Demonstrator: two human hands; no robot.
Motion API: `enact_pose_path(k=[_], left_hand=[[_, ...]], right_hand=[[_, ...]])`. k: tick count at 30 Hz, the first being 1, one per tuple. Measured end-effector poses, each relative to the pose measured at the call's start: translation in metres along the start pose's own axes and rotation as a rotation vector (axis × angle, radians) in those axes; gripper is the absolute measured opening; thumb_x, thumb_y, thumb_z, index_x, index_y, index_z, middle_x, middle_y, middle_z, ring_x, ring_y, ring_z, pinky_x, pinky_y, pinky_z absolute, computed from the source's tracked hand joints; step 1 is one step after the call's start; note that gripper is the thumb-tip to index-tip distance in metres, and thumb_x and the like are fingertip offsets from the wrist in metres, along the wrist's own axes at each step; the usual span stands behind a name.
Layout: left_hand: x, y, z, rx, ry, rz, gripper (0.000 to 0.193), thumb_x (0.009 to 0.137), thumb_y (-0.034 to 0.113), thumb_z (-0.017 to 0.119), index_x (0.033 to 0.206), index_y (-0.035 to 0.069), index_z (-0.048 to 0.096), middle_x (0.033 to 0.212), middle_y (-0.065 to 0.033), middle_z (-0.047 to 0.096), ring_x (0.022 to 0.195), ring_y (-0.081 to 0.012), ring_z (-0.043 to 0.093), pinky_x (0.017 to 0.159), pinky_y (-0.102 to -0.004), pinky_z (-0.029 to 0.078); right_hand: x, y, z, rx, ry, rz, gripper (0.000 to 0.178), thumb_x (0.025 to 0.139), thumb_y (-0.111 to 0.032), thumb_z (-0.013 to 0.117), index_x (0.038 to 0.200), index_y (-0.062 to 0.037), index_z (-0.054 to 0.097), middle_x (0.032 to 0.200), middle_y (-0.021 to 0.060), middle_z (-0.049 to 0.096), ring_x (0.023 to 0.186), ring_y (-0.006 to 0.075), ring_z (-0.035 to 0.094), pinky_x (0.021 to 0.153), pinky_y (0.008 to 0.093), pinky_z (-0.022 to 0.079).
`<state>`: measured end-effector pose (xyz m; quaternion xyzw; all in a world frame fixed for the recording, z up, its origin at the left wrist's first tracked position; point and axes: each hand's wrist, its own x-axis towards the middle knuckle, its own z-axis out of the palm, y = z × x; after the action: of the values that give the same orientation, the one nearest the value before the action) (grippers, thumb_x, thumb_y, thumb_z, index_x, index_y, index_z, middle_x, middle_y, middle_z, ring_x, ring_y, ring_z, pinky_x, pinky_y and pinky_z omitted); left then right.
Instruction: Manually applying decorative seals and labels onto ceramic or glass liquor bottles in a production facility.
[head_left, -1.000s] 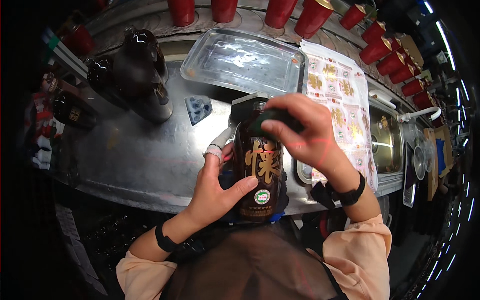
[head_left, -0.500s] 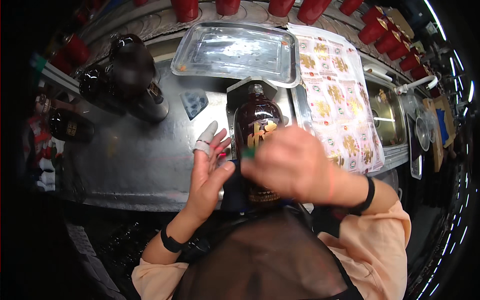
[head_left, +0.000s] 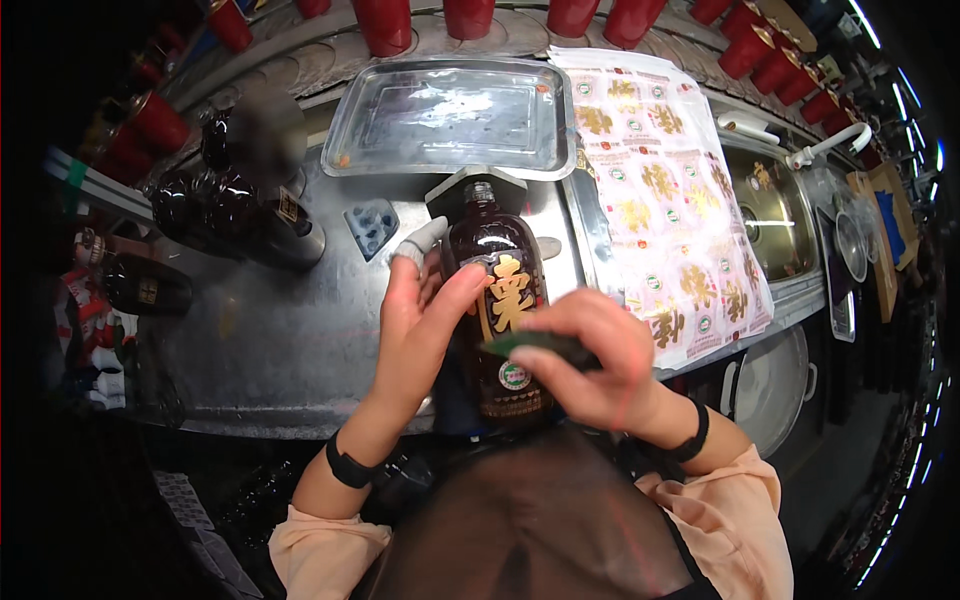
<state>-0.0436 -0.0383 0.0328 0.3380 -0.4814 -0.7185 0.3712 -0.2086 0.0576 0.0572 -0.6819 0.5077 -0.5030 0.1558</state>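
Note:
A dark brown glass bottle (head_left: 492, 245) lies with its neck away from me, against an angular dark holder (head_left: 505, 187). Gold lettering and a small round green-and-white mark decorate its face. My left hand (head_left: 415, 320) is at the bottle's left side, its thumb laid over the gold lettering and its fingers along the edge; grey covers sit on its fingertips. Between the thumb and fingers of my right hand (head_left: 600, 355) is a flat dark green scraper (head_left: 545, 347), whose pointed tip is over the bottle's face below the gold lettering. Whether the tip touches is unclear.
A shallow metal tray (head_left: 345, 120) is behind the bottle, and printed label sheets (head_left: 660, 200) cover the right side. Several dark bottles (head_left: 210, 205) stand at left, near a small blue-patterned piece (head_left: 371, 228). Red cups (head_left: 383, 25) line the back; a sink (head_left: 770, 215) is far right.
My left hand has moved from open beside the bottle to its side, thumb on the lettering. My right hand has moved lower, uncovering the gold lettering, with the green scraper still in it.

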Motion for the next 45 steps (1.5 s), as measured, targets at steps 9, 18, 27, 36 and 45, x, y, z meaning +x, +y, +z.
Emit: enact_pose_path(k=[9,18,27,36,45], left_hand=[[0.012,0.002,0.009,-0.201,0.101,-0.164,0.049,0.09,0.01,0.069,0.132,0.002,0.044,0.121,-0.0105,0.058,0.108,-0.0155,0.058,0.095,-0.0308,0.047],[-0.013,-0.011,-0.011,0.019,0.035,0.099,0.058,0.104,0.029,0.05,0.151,0.003,0.027,0.138,-0.0121,0.045,0.127,-0.0219,0.049,0.105,-0.0359,0.041],[-0.014,-0.025,-0.016,0.638,-0.049,0.48,0.049,0.098,0.038,0.06,0.126,-0.003,0.064,0.145,-0.0194,0.036,0.121,-0.0292,0.054,0.102,-0.0382,0.043],[-0.019,-0.016,-0.01,0.769,-0.004,0.509,0.055,0.096,0.033,0.064,0.14,0.001,0.054,0.142,-0.0226,0.043,0.124,-0.0318,0.052,0.105,-0.0393,0.041],[-0.023,-0.016,0.008,0.821,-0.029,0.448,0.057,0.088,0.025,0.071,0.14,0.008,0.054,0.147,-0.0242,0.035,0.135,-0.0355,0.042,0.107,-0.04,0.04]], right_hand=[[0.023,0.05,-0.006,0.168,0.302,0.554,0.019,0.087,-0.012,0.074,0.097,0.0006,0.065,0.086,0.0065,0.069,0.078,0.0097,0.061,0.068,0.027,0.05],[0.046,0.057,-0.004,-0.008,0.16,0.335,0.019,0.084,-0.013,0.073,0.095,0.0001,0.064,0.084,0.013,0.067,0.073,0.0226,0.065,0.067,0.0325,0.051],[0.034,0.04,0.005,0.027,0.188,0.375,0.021,0.086,-0.013,0.073,0.098,0.0006,0.063,0.083,0.0115,0.067,0.074,0.0172,0.064,0.067,0.0305,0.05],[0.021,0.067,0.005,0.129,0.401,0.462,0.019,0.087,-0.012,0.072,0.094,0.0005,0.061,0.083,0.0091,0.066,0.079,0.0133,0.061,0.071,0.0287,0.05],[-0.02,0.043,0.024,0.288,0.44,0.545,0.021,0.091,-0.013,0.07,0.101,0.0006,0.057,0.086,0.0106,0.065,0.083,0.0155,0.061,0.076,0.0305,0.05]])
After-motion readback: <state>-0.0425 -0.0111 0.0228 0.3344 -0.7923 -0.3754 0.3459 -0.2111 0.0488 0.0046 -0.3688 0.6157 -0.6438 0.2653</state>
